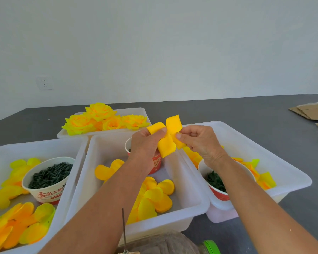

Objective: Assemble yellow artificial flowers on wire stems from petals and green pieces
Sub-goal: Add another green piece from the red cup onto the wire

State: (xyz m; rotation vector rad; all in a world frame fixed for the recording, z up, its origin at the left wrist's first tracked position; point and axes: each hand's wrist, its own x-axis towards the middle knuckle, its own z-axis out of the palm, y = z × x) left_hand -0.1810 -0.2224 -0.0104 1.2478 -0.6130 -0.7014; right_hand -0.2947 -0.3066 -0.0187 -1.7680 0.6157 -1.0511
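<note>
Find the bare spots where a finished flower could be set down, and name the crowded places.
Free: dark tabletop between the right tray and the cardboard; also the middle tray's floor behind its petals. Crowded: the left tray, packed with petals and a cup; the far tray, full of flowers.

Two bare forearms, no sleeves, hands point(145, 143) without gloves

A single head-worn wide-angle view looks forward and down from just above the person's forearms, close over the white plastic trays point(195, 202) in the lower half of the frame; the dark grey worktop point(246, 110) and pale wall fill the upper half
</note>
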